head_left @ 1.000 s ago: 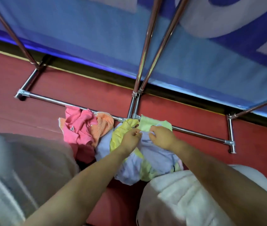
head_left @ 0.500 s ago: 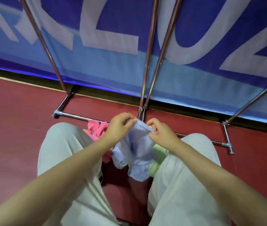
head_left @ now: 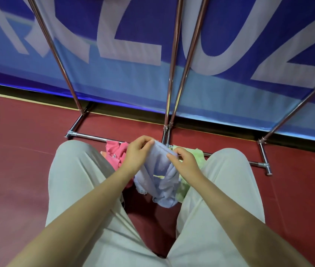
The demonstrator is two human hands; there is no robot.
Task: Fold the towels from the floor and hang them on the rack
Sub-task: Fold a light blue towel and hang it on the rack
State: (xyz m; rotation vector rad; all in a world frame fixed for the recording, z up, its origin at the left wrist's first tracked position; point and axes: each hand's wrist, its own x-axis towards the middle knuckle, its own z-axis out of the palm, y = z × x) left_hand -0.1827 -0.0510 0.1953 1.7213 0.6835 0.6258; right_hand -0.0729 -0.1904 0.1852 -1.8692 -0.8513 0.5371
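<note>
The top of the metal rack (head_left: 174, 60) runs out of the picture, so only its slanted poles and the bars on the floor can be seen. The pink towel (head_left: 116, 154) is partly hidden behind the left hand (head_left: 137, 153) and the left leg, and the green towel (head_left: 190, 171) peeks out from behind the right hand (head_left: 184, 163) and the right knee. A little bit of orange cloth shows next to the pink one, but it is too small to tell what it is. Behind the rack hangs a blue banner (head_left: 137, 35) with big pale letters, and the floor (head_left: 14, 151) is dark red. The person's legs in light trousers (head_left: 79, 182) are on both sides of the pile. Both hands pinch the top edge of the light blue towel (head_left: 157, 178) with curled fingers. It hangs down between the knees, crumpled and bunched, in front of the rack's low bar.
</note>
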